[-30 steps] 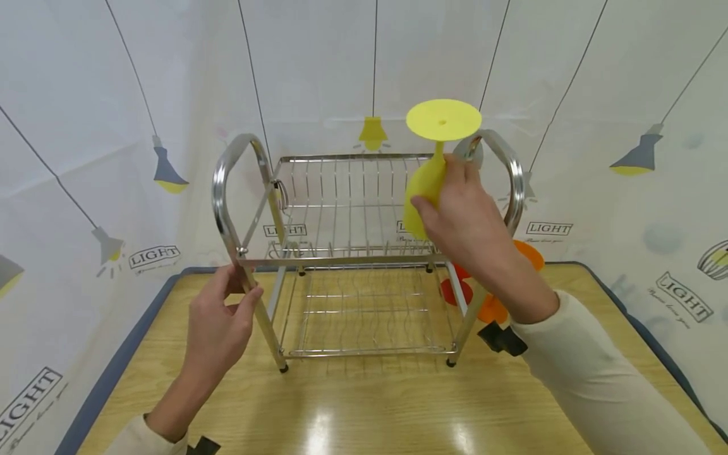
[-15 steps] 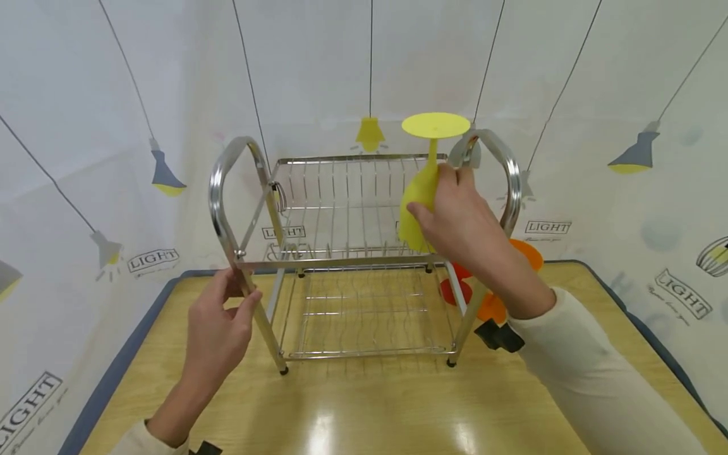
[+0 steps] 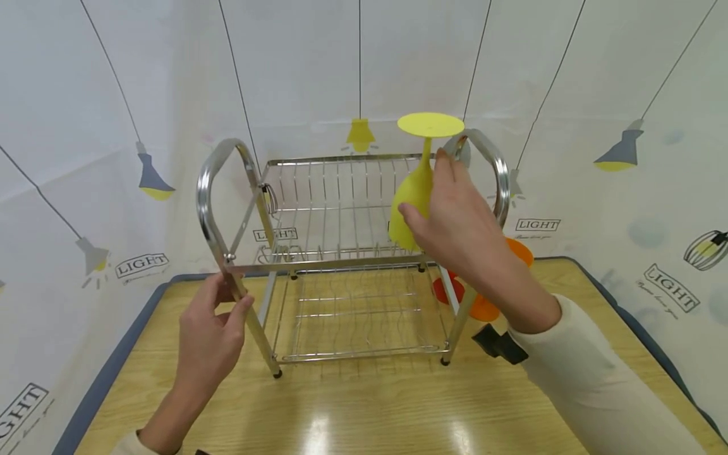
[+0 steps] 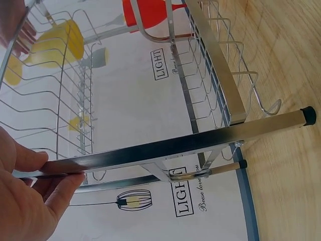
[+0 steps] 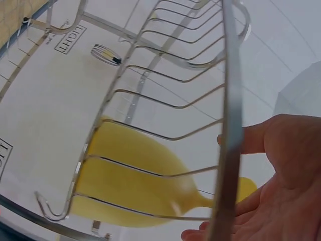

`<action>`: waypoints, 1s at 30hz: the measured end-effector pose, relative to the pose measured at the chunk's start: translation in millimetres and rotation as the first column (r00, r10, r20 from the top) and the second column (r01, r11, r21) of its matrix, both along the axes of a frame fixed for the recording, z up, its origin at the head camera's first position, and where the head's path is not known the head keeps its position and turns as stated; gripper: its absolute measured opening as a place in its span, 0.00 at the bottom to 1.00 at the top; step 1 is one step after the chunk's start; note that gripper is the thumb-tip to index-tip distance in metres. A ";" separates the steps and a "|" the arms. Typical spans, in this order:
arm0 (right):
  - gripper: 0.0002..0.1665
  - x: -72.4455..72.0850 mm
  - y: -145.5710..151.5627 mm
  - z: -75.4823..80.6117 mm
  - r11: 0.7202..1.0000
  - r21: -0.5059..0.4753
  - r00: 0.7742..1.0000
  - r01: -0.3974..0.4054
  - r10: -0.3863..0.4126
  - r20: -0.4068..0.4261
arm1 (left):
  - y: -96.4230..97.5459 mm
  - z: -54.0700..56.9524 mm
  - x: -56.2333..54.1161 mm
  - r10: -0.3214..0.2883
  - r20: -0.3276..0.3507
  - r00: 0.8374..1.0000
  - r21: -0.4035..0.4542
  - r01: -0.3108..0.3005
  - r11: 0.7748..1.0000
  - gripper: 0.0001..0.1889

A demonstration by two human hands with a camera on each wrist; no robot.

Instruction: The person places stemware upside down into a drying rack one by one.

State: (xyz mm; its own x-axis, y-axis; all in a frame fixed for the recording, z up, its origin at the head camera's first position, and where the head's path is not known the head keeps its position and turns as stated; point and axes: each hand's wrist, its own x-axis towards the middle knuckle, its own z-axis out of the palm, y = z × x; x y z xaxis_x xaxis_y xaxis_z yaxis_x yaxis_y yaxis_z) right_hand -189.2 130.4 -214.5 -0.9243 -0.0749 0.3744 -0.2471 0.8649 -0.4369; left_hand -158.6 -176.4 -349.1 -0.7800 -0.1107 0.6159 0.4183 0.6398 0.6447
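A two-tier metal dish rack (image 3: 335, 261) stands on the wooden table in the head view. My left hand (image 3: 210, 341) pinches its front left post between thumb and fingers, as the left wrist view (image 4: 25, 196) also shows. An upside-down yellow goblet (image 3: 414, 196) stands in the right part of the upper tier, its round base up. My right hand (image 3: 466, 227) is at the goblet, fingers stretched along the stem. In the right wrist view the thumb is spread apart from the goblet (image 5: 135, 175), and the fingers lie beside the stem, partly hidden by the rack's front bar.
A red goblet (image 4: 145, 12) hangs at the rack's right side. Orange goblets (image 3: 485, 308) are beside it, partly hidden by my right forearm. The lower tier (image 3: 358, 313) has wire slots. A printed cloth wall (image 3: 318, 76) surrounds the table (image 3: 364, 404).
The yellow goblet has come down into the upper tier. My right fingers have stretched upward along the stem. My left hand stays on the post. The head view has shifted slightly.
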 end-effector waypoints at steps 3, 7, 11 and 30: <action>0.49 10.7 1.9 4.8 1.000 0.023 1.000 0.002 -0.001 -0.009 | 0.5 -0.4 0.4 0.003 -0.004 1.000 -0.002 -0.003 1.000 0.16; 0.50 24.0 5.6 8.2 0.999 0.047 1.000 -0.009 0.010 -0.007 | 0.9 -0.9 1.7 0.006 -0.002 1.000 0.001 -0.006 1.000 0.17; 0.48 34.0 8.2 9.1 0.998 0.053 0.999 -0.030 0.031 -0.026 | 0.3 -1.5 3.8 0.015 0.008 1.000 0.003 -0.015 1.000 0.17; 0.31 75.9 32.9 -1.5 0.987 -0.138 0.962 -0.083 0.043 -0.269 | 3.0 -0.4 2.2 0.004 0.018 1.000 -0.006 -0.004 1.000 0.17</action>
State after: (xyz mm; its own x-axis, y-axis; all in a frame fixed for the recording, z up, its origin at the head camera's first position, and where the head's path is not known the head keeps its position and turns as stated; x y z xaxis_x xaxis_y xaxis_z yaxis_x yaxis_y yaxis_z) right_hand -113.3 163.4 -216.0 -0.7861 -0.0561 0.6155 -0.4228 0.7753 -0.4693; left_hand -156.4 -173.4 -349.5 -0.7903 -0.1100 0.6028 0.4042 0.6457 0.6478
